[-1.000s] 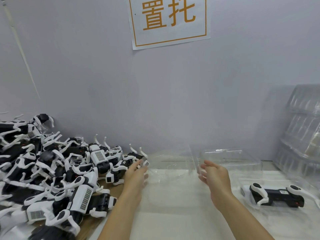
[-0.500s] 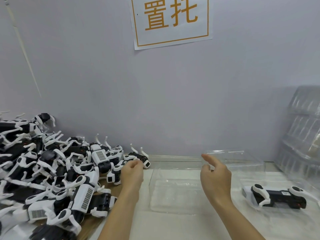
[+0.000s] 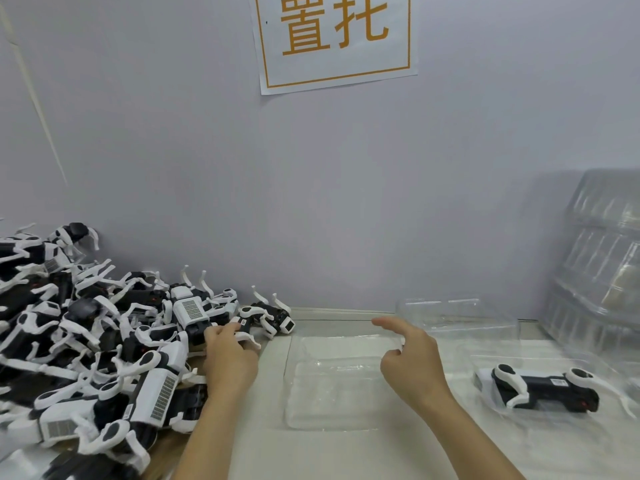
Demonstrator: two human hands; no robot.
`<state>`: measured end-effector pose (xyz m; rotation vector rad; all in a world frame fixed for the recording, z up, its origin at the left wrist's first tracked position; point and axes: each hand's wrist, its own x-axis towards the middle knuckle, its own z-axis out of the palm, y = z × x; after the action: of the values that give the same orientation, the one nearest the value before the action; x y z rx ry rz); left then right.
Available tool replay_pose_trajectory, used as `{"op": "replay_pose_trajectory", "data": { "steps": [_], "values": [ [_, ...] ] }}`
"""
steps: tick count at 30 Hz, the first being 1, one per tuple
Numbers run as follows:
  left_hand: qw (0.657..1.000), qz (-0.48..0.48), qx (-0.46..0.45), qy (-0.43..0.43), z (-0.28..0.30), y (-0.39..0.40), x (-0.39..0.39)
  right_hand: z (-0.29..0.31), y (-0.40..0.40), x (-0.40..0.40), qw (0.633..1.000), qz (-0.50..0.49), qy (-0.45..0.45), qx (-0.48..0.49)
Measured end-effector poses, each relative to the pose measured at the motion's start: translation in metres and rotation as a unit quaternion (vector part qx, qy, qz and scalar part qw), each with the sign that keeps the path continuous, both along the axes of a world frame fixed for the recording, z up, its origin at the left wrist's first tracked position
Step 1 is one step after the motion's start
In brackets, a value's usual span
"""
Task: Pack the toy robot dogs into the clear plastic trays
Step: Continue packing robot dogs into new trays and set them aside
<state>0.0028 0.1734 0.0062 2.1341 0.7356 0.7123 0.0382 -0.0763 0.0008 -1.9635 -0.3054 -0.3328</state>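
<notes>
Dog pile (image 3: 97, 348) left of empty tray (image 3: 332, 382).

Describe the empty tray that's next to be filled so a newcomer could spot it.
Start below the orange-lettered paper wall sign. On the white tabletop between both hands lies a flat clear plastic tray. Unlike the right-hand clear tray, it holds no dog.

Both forearms bare, no sleeves; left grip (image 3: 230, 355), right grip (image 3: 414, 358) ungloved.

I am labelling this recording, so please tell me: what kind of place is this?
Probably a factory packing station. A large pile of toy robot dogs lies on the bench, clear plastic trays are stacked at the right, and a printed sign hangs on the wall.
</notes>
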Motion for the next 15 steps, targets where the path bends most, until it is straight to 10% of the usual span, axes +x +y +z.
{"op": "replay_pose_trajectory", "data": {
  "steps": [7,15],
  "values": [
    [0.977,0.108,0.15,0.102,0.0042,-0.0097,-0.0086,-0.0012,-0.0029,0.0024,1.0,0.005,0.006,0.01],
    [0.99,0.096,0.094,-0.04,0.0071,-0.0096,-0.0066,-0.0021,-0.0019,0.0026,1.0,0.003,0.001,-0.01]
  ]
}}
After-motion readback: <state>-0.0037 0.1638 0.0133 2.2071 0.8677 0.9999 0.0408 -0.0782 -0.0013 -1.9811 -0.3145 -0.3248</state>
